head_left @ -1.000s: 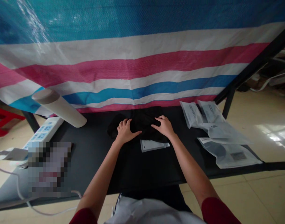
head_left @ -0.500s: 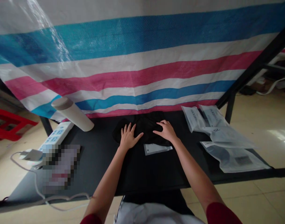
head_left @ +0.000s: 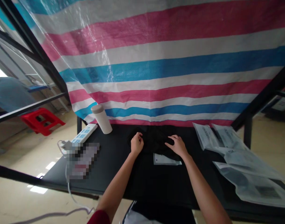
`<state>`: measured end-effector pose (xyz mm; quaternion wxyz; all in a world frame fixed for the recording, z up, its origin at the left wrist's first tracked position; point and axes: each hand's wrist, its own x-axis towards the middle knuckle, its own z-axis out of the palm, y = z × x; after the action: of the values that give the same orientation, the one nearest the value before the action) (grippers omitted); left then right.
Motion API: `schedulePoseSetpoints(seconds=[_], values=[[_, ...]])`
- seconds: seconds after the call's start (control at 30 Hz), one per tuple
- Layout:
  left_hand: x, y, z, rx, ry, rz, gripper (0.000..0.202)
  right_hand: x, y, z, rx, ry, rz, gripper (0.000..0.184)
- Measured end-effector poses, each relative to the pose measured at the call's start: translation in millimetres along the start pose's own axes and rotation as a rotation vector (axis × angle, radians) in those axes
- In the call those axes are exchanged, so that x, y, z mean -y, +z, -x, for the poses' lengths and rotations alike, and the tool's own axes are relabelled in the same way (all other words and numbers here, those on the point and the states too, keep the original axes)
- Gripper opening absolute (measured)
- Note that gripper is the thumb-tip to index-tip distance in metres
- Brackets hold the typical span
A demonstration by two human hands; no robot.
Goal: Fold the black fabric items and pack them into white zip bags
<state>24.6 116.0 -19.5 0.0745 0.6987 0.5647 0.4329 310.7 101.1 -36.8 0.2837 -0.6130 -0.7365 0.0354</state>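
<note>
A black piece of cloth [head_left: 156, 140] lies bunched on the black table [head_left: 123, 174], close to the striped tarp. My left hand [head_left: 136, 144] rests at the cloth's left edge with its fingers curled in on the fabric. My right hand [head_left: 177, 145] lies on the cloth's right side, fingers bent down onto it. A small white tag or flat packet [head_left: 165, 160] sits on the table just in front of the cloth, between my wrists.
Several clear plastic bags [head_left: 240, 158] are spread at the table's right. A beige cylinder [head_left: 101, 119] and a white power strip [head_left: 83, 136] with its cable stand at the back left. A red stool [head_left: 41, 119] is on the floor left. The striped tarp [head_left: 167, 62] hangs behind.
The head camera has tilted up and turned left, so the table sits lower in view. My left hand's fingers have curled from flat to closed on the cloth; the right hand stays put.
</note>
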Motion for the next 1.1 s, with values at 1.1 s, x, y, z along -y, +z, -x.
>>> schedulePoseSetpoints(seconds=[1.1], values=[[2.1, -1.1, 2.7, -0.130, -0.109, 0.199, 0.032, 2.6, 2.3, 3.3, -0.043, 0.027, -0.025, 0.045]])
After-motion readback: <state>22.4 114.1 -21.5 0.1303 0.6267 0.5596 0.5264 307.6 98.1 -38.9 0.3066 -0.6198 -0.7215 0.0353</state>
